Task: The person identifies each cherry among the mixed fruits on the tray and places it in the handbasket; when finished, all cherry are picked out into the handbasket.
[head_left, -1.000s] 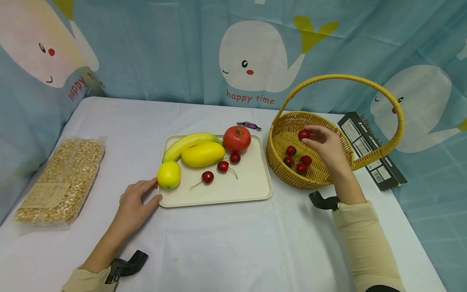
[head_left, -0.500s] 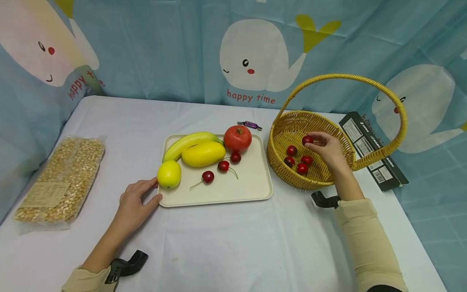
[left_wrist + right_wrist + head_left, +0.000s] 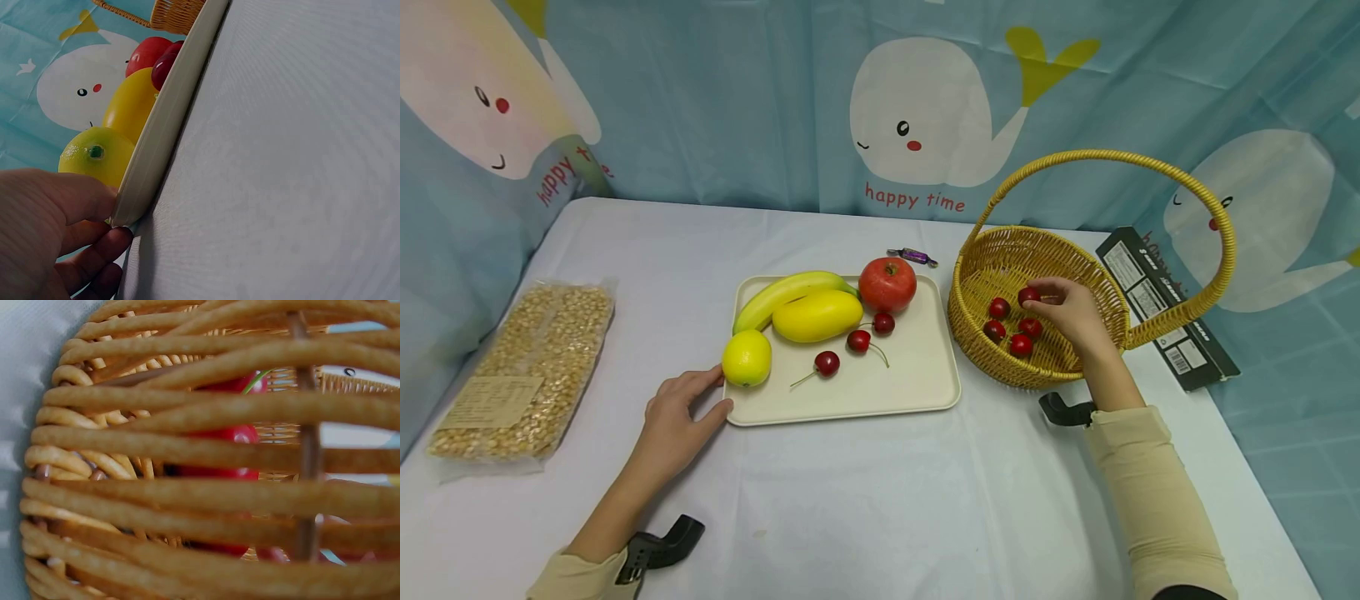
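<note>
My right hand reaches over the yellow wicker basket and pinches a dark red cherry between thumb and fingertips. Several more cherries lie on the basket floor just below and left of it. The basket's weave fills the right wrist view and hides that hand. At the left edge of the cream tray, my left hand rests its fingertips and thumb against the rim. Beside its fingers sits a yellow lemon. Three stemmed cherries lie on the tray.
A banana, a yellow mango-like fruit and a round red fruit share the tray. Behind them lies a purple-wrapped candy. A bag of corn kernels is at left, a black box right of the basket, whose handle arches high.
My right hand, still pinching the cherry, has moved slightly lower into the basket. The left hand stays at the tray's edge.
</note>
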Demonstrator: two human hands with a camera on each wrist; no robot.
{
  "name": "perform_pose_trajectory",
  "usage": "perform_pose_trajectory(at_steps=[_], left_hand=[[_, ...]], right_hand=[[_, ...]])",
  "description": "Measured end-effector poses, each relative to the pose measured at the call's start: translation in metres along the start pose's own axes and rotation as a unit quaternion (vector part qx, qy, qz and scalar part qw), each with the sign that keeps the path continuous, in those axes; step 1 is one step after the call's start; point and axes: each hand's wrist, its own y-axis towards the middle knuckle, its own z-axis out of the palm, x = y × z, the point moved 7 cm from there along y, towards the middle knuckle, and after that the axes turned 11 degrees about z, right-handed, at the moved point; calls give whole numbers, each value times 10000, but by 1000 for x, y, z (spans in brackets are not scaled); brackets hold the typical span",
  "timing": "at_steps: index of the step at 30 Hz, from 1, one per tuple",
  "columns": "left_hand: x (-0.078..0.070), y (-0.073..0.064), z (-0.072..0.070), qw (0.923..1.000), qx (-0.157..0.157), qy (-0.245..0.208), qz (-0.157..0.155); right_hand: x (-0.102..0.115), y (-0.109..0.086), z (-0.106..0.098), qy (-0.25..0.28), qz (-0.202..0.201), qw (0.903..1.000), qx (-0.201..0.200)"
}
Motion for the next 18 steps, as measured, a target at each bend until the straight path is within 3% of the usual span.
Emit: perform_pose_trajectory(at_steps=[12, 18], left_hand=[[0, -1, 0, 9999, 56, 35, -84], [0, 0, 0, 10000, 53, 55, -61]], right_hand=[[5, -4, 2, 65, -102, 9998, 133], [13, -9, 1, 342, -334, 9988, -100]])
